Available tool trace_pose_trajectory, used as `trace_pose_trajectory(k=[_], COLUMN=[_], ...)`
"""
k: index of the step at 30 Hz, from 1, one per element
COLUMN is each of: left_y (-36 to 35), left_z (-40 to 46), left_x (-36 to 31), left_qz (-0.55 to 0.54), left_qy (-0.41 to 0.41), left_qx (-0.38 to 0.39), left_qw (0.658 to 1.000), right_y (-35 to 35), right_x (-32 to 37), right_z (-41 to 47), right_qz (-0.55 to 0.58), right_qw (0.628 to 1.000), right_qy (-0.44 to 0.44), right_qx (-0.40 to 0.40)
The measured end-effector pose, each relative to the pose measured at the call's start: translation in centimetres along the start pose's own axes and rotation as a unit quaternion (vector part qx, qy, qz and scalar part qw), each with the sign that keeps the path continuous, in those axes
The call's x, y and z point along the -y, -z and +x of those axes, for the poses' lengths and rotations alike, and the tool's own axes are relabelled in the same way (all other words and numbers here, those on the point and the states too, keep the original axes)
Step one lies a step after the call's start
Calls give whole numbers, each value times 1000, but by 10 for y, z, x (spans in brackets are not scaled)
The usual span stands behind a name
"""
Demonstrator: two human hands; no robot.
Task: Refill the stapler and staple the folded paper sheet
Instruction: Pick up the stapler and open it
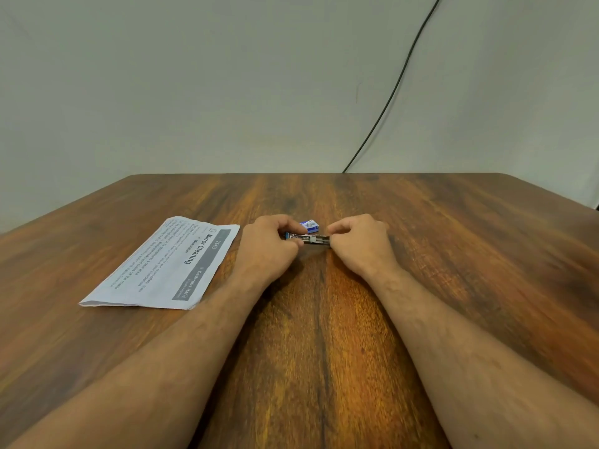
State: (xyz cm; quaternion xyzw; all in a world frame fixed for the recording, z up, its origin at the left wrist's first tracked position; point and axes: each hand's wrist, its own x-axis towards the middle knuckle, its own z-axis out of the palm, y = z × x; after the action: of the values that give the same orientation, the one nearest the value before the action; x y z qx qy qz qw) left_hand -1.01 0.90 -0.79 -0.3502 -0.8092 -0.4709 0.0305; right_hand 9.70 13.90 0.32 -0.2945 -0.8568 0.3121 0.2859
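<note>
Nearest the viewer, two bare forearms reach out over the brown wood-grain table (pixel 324 351) and meet at the small blue-and-silver metal stapler (pixel 308 238), the landmark here. The left hand (pixel 270 243) curls its fingers round the stapler's blue end and grips it. The right hand (pixel 358 243) pinches the opposite end between thumb and curled fingers. The stapler lies sideways between them, its metal staple channel showing, low over the table; whether it touches the wood I cannot tell.

Well to the left of the stapler lies the folded white printed paper sheet (pixel 162 267), flat and untouched. Just behind the stapler sits a small blue-and-white staple box (pixel 310 225).

The refilling step seems in hand: the stapler looks drawn open. Next, probably, a strip must be taken from the box and seated squarely in the channel before closing.
</note>
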Motion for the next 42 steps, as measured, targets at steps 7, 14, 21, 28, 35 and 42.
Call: trace_pose_trajectory(k=[7,14,21,28,35,42], left_y=[1,5,5,2,1,-1], left_z=[-6,-12,-10,-7,-3,-2], left_x=[-7,-12,-14,-7,-2,-3], left_qz=[-10,-47,33,15,25,50], left_qy=[-15,-23,-23,-28,-9,9], left_qx=[6,6,3,4,-1,-15], left_qw=[1000,999,999,999,1000,999], right_y=[-7,-11,-9,-9,-7,-9], right_x=[-2,-6,-3,-3,-3,-3], right_z=[4,4,1,0,2,2], right_qz=[-29,-14,-11,-5,0,2], right_qw=[999,994,992,992,995,994], right_qy=[39,102,127,124,91,99], right_qx=[5,-26,-23,-26,-40,-47])
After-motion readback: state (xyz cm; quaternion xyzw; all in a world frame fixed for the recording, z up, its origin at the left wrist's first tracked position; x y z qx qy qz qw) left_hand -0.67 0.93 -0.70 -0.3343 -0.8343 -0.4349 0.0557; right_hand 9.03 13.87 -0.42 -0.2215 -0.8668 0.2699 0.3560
